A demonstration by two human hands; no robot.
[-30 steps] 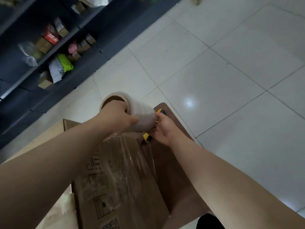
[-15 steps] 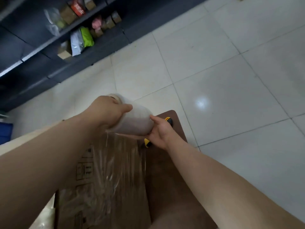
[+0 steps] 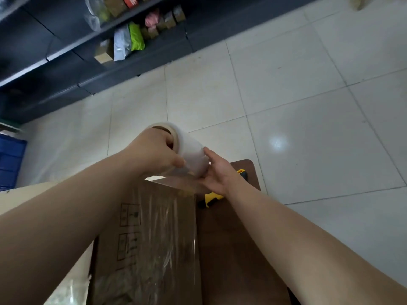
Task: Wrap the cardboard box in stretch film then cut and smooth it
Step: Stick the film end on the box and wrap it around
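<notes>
A brown cardboard box [image 3: 154, 234] with printed symbols lies on a dark brown table [image 3: 237, 249], its top covered in wrinkled clear stretch film [image 3: 169, 219]. Above its far edge I hold the white stretch film roll [image 3: 191, 155]. My left hand [image 3: 154, 153] grips the roll's near end, fingers inside the core. My right hand [image 3: 218, 172] supports the roll's other end from the right and below, fingers spread against it. A sheet of film runs from the roll down to the box. A yellow-and-black cutter [image 3: 211, 198] lies on the table, partly hidden under my right hand.
White tiled floor [image 3: 286, 95] stretches beyond the table. Dark shelving [image 3: 66, 62] with packages and small boxes runs along the upper left. A blue crate [image 3: 11, 157] stands at the far left. Pale cardboard [image 3: 26, 194] lies left of the box.
The roll has risen higher above the box's far edge, drawing out more film. My right hand has opened up against the roll's end. The view has shifted, showing more of the shelving.
</notes>
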